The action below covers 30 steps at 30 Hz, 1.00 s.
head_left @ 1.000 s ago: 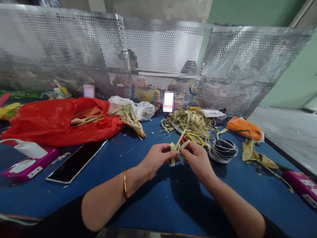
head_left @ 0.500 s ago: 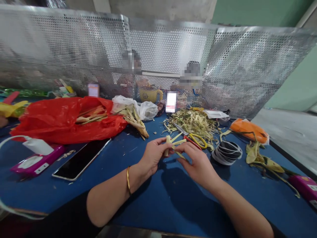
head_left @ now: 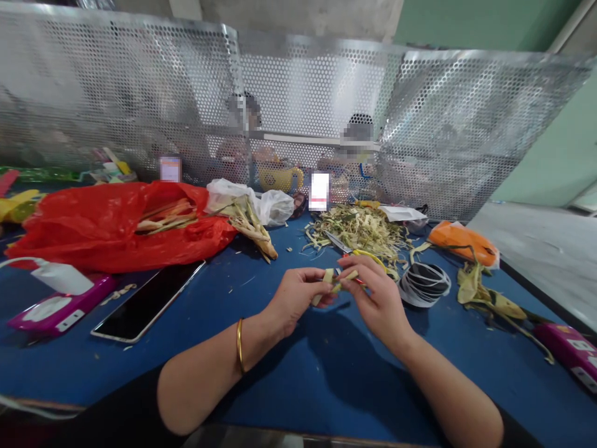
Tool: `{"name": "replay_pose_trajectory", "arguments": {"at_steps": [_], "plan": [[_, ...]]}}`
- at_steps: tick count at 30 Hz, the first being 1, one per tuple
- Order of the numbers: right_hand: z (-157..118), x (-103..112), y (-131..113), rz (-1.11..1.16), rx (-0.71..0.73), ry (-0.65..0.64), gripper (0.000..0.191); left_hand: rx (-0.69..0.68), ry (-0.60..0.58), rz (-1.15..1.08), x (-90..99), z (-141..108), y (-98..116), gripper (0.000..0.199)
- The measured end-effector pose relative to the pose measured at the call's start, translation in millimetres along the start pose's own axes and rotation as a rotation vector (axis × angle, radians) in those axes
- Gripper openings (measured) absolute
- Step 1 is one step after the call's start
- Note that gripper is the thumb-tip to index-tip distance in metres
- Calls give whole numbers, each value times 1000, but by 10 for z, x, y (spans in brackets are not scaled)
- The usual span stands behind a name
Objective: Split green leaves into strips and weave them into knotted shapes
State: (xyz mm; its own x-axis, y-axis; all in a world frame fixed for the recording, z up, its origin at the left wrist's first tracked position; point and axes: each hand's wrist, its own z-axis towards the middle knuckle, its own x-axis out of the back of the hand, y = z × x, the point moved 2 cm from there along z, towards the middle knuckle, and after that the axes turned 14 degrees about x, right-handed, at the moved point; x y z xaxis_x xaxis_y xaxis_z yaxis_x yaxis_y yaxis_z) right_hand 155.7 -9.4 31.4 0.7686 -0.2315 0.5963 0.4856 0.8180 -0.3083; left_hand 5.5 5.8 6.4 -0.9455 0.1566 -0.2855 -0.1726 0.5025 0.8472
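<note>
Between my hands, above the blue table [head_left: 280, 398], is a small piece of folded pale plant strips [head_left: 328, 275], likely dried husk or leaf. My left hand [head_left: 298, 295], with a gold bangle at the wrist, pinches its upright part between thumb and fingers. The fingers of my right hand [head_left: 375, 295] are closed on a strip end [head_left: 349, 277] at the piece's right side. Just beyond my right hand lie scissors [head_left: 336, 241] with red and yellow handles, partly hidden by it. A heap of pale green strip scraps [head_left: 368, 227] is behind them.
At left are a red plastic bag [head_left: 102, 230] with dried strips, a phone [head_left: 149, 305] and a purple power strip [head_left: 88, 305]. To the right are a white cord spool [head_left: 424, 286], an orange bag [head_left: 464, 242] and dried leaves [head_left: 489, 298]. A perforated metal screen [head_left: 308, 93] stands behind.
My right hand has turned and risen, its fingers now closer to my left hand. The strip ends that stuck out are now drawn in near the fingers. The view has shifted slightly.
</note>
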Motion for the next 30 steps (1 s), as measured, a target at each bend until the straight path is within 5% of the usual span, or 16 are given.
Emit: {"name": "replay_pose_trajectory", "arguments": {"at_steps": [7, 17, 24, 30], "plan": [[-53, -52, 177, 33, -382, -148, 22, 67, -95, 103, 0, -15, -8, 22], [-92, -124, 206, -107, -451, -168, 28, 32, -91, 173, -58, -7, -58, 31], [-107, -162, 250, 2, -497, -143, 29, 33, 30, 36, -41, 42, -129, 27], [-36, 40, 314, 184, -499, -147, 16, 42, 79, -86, 45, 96, -61, 17]]}}
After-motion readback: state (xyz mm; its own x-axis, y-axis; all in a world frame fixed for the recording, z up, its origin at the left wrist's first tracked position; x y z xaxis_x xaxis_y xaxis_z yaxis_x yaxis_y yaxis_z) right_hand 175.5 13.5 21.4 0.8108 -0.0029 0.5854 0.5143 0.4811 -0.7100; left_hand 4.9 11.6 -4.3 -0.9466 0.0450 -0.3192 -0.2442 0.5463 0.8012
